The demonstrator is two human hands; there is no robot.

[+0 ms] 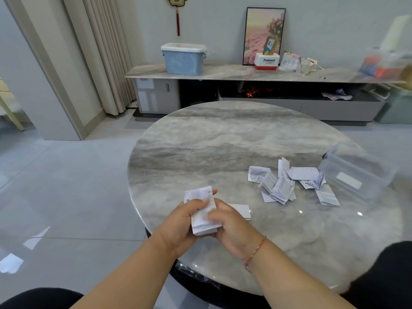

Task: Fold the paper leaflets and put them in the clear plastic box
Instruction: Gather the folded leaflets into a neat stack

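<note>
A white printed paper leaflet point(204, 216) is held between both hands over the near left edge of the round marble table point(223, 148). My left hand point(185, 221) grips its left side, and my right hand point(231, 228) pinches its right side, partly folded. A second folded leaflet point(242, 210) lies flat just behind my right hand. A loose pile of several leaflets point(287, 181) rests at the right of the table. The clear plastic box point(354, 175) stands open just right of that pile, near the table's right edge.
Behind the table runs a low marble-topped cabinet point(234, 73) with a blue lidded bin point(184, 59), a Panasonic box point(266, 61) and a framed picture point(264, 35). Curtains point(104, 52) hang at the left. Glossy tiled floor surrounds the table.
</note>
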